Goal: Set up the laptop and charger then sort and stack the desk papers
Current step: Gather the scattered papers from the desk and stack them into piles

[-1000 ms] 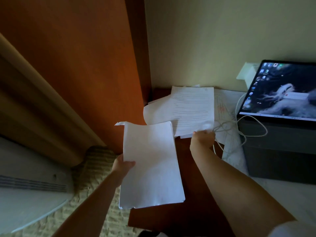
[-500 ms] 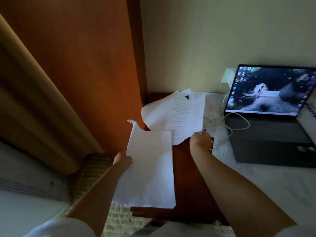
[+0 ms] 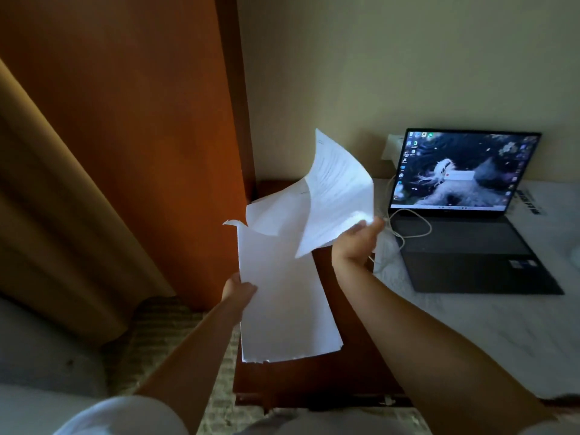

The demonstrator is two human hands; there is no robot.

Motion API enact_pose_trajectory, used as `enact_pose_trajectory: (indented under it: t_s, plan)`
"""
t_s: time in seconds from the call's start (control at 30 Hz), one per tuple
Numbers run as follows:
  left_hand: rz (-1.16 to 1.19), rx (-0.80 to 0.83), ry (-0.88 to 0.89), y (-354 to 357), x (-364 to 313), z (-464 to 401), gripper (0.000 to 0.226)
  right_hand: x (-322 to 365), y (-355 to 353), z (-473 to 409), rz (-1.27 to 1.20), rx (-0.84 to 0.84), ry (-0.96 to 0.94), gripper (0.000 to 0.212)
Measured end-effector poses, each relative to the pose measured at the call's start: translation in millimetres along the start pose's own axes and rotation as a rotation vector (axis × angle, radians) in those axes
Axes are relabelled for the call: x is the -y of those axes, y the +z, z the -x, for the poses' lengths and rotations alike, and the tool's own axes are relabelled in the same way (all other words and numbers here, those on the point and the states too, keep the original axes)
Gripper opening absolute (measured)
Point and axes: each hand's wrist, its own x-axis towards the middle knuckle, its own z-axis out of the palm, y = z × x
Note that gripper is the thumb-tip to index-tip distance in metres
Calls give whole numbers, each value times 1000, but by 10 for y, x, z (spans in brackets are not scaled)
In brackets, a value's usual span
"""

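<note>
- Over the near edge of the dark reddish-brown wooden table [image 3: 339,365], the left hand [image 3: 239,290] is holding a thick stack of plain white paper sheets [image 3: 282,296] by its left long edge, thumb lying on top and the other fingers hidden underneath.
- That stack is running with its long axis away from the person, its far end pointing toward the wall and tipping slightly left; its far left corner is curling up.
- Just right of it and higher, the right hand [image 3: 357,243] is pinching a bundle of white printed pages [image 3: 335,196] at its lower right corner, fingers curled round the edge.
- These printed pages are hanging in the air, tilted steeply, their long axis climbing from the hand up and left toward the wall, with the top corner pointing upward; the lower left part is overlapping the far end of the stack.
- Behind them, another loose white sheet [image 3: 276,211] is showing; whether it is lying on the table or lifted I cannot tell.
- To the right, an open dark grey laptop [image 3: 470,246] is sitting on a pale patterned cloth [image 3: 489,334] with its screen lit, facing the person.
- A thin white charger cable [image 3: 414,224] is looping across the laptop's left keyboard side and running up to a white plug block [image 3: 392,149] at the cream wall [image 3: 376,73].
- At left, an orange-brown wooden panel [image 3: 141,120] and a tan curtain [image 3: 56,199] are standing beside the table.
</note>
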Motion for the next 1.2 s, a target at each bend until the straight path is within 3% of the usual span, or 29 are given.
enact_pose_trajectory:
  t_s: [0.03,0.1,0.17,0.2,0.3,0.43,0.57,0.8,0.9,0.97,1.07,1.2]
  plan:
    - [18,2,2,17,-7,-16,31,-48,2,-88,-118,-22,212,39]
    - [64,10,-2,59,-10,-57,34,-226,-76,-159,-118,61,531,46]
    - [111,14,-22,89,3,-94,32,-427,-128,-42,-176,130,740,32]
    - [141,16,-48,99,19,-112,31,-513,-181,61,-146,178,799,21]
    - [299,64,-144,115,70,-116,43,-671,-334,295,266,439,853,6]
    - [314,103,-179,115,155,-173,47,-774,-509,347,807,596,874,21]
    - [243,123,-140,109,172,-249,31,-838,-543,283,1127,667,835,26]
    - [138,45,-111,141,234,-327,27,-829,-521,308,1329,814,709,39]
    - [105,25,-82,160,238,-355,31,-849,-510,286,1451,918,491,36]
    - [59,-5,-16,171,204,-325,32,-837,-490,291,1556,846,178,34]
    - [11,-5,112,168,76,-208,36,-732,-326,334,1340,588,-78,34]
    - [130,50,189,93,-211,-42,34,-600,-103,182,915,470,20,69]
